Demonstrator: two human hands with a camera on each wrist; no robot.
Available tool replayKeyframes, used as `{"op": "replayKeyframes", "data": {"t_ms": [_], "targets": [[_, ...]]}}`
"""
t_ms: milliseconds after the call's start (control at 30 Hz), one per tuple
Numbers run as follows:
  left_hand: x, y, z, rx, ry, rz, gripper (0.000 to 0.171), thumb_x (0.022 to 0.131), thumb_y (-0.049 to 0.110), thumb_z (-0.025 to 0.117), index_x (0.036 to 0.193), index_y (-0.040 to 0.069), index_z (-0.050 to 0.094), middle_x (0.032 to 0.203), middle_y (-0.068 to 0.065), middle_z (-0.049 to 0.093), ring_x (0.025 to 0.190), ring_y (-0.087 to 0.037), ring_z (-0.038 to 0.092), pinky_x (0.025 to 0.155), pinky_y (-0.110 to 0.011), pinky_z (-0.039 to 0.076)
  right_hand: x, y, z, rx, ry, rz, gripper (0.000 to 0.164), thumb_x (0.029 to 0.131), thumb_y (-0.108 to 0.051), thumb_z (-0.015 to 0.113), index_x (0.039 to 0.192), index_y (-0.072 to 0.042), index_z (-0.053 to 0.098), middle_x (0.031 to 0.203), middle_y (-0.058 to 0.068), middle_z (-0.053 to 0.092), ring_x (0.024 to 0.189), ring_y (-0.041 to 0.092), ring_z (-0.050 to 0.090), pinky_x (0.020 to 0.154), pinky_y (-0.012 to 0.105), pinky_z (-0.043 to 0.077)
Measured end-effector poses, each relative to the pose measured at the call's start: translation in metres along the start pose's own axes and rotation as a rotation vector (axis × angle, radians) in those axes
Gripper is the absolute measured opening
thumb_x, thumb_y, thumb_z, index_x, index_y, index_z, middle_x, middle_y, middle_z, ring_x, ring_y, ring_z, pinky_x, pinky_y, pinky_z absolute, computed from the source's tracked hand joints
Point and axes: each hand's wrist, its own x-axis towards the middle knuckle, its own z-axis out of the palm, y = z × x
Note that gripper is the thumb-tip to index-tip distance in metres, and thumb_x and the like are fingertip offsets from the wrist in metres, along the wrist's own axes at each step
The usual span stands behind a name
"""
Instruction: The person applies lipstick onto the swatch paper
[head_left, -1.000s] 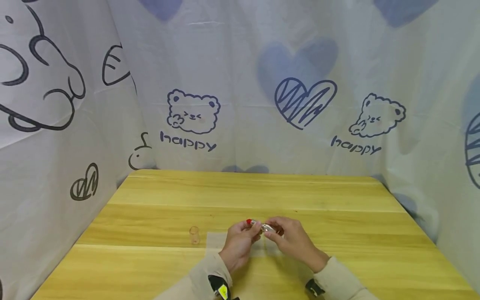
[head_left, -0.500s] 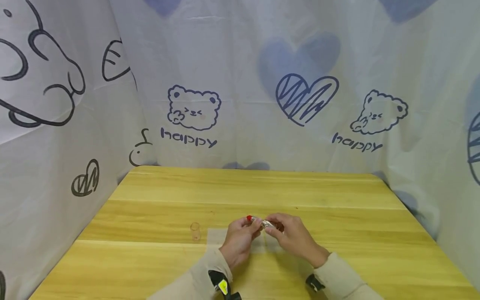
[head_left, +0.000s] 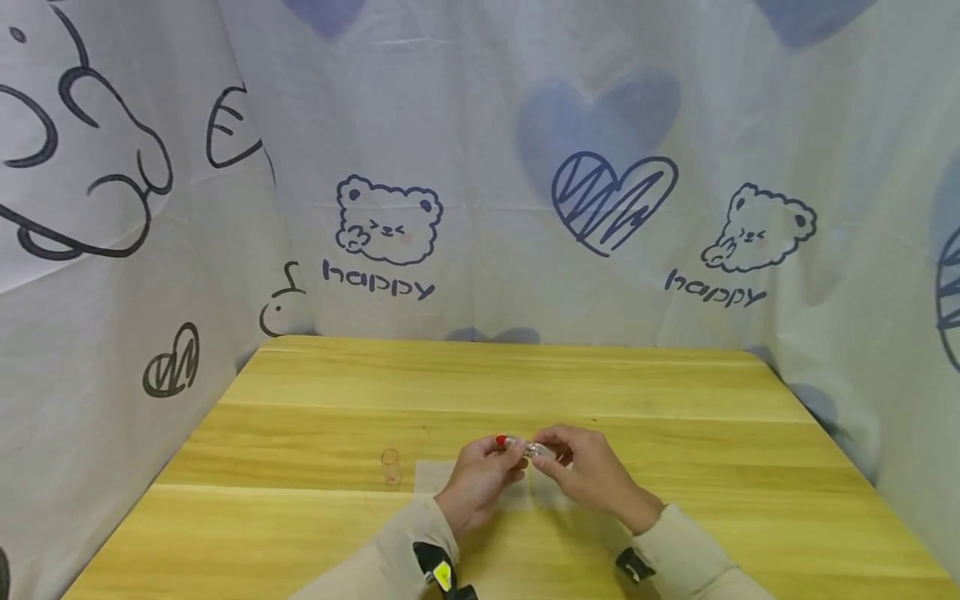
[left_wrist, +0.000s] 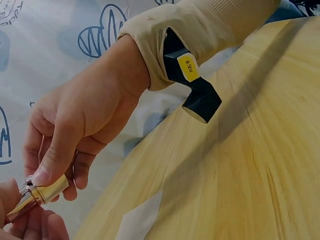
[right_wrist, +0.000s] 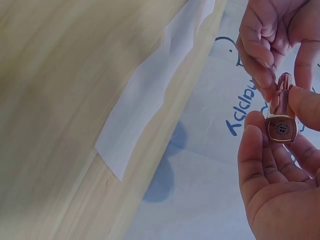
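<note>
Both hands hold one lipstick [head_left: 537, 451] between them, above the table. Its red tip [head_left: 501, 439] points left, past the left thumb. My left hand [head_left: 476, 487] pinches the tube near the tip. My right hand [head_left: 600, 471] grips the shiny base. In the left wrist view the base [left_wrist: 54, 191] looks gold, under the right thumb. The right wrist view shows a round printed mark on the square end [right_wrist: 282, 130]. Fingers cover much of the tube. A clear, open-looking piece, perhaps the cap [head_left: 391, 467], lies left of the hands.
Below the hands a white sheet [head_left: 432, 477] lies on the wooden table [head_left: 487, 383]. A printed curtain [head_left: 480, 167] stands behind the table and along its sides. Each wrist wears a black camera mount; one [head_left: 441, 571] has a yellow label.
Both hands stay nearly in place, still holding the lipstick. The head view tilts slightly. Reflections on the base have changed; whether it turned I cannot tell. The clear piece has not moved on the table.
</note>
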Motion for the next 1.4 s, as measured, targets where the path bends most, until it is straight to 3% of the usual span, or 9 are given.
{"op": "replayKeyframes", "data": {"t_ms": [367,567,767,967,1400], "targets": [[-0.005,0.004,-0.008,0.016,-0.102,-0.033,0.014,0.095,0.005,0.061,0.106,-0.002,0.056,0.095,-0.004,0.059,0.086,-0.016,0.058,0.081,-0.028,0.052,-0.003,0.000,0.000,0.003,-0.024,0.054,0.015,0.092,-0.013,0.069,0.104,-0.004,0.068,0.093,0.002,0.069,0.072,0.006,0.059,0.062,0.023,0.053],[-0.004,0.006,-0.016,0.065,-0.138,-0.037,0.034,0.091,0.000,0.060,0.123,-0.009,0.050,0.109,-0.014,0.060,0.090,-0.017,0.059,0.083,-0.032,0.052,-0.002,0.001,0.000,-0.011,-0.026,0.080,0.015,0.091,-0.012,0.069,0.104,-0.005,0.067,0.092,-0.001,0.068,0.073,0.005,0.058,0.063,0.023,0.053],[-0.004,0.010,-0.022,0.111,-0.140,-0.033,0.047,0.089,-0.002,0.061,0.131,-0.012,0.042,0.128,-0.028,0.052,0.101,-0.026,0.059,0.088,-0.038,0.052,0.000,0.001,-0.002,-0.017,-0.023,0.093,0.013,0.091,-0.011,0.068,0.103,-0.006,0.067,0.090,-0.003,0.068,0.074,0.006,0.059,0.065,0.023,0.053],[-0.007,0.015,-0.032,0.208,-0.145,-0.034,0.052,0.088,0.001,0.062,0.135,-0.009,0.042,0.133,-0.028,0.050,0.118,-0.039,0.052,0.094,-0.045,0.049,-0.001,0.003,-0.001,0.006,-0.036,0.113,0.013,0.094,-0.015,0.066,0.102,-0.005,0.067,0.089,-0.003,0.067,0.077,0.009,0.060,0.065,0.023,0.054],[-0.006,0.023,-0.052,0.433,-0.157,0.043,0.052,0.089,0.001,0.062,0.136,-0.008,0.044,0.133,-0.027,0.049,0.111,-0.033,0.057,0.092,-0.046,0.050,0.003,0.007,-0.001,0.008,-0.037,0.112,0.012,0.093,-0.015,0.068,0.100,-0.005,0.068,0.087,-0.003,0.064,0.078,0.012,0.058,0.063,0.023,0.053]]}}
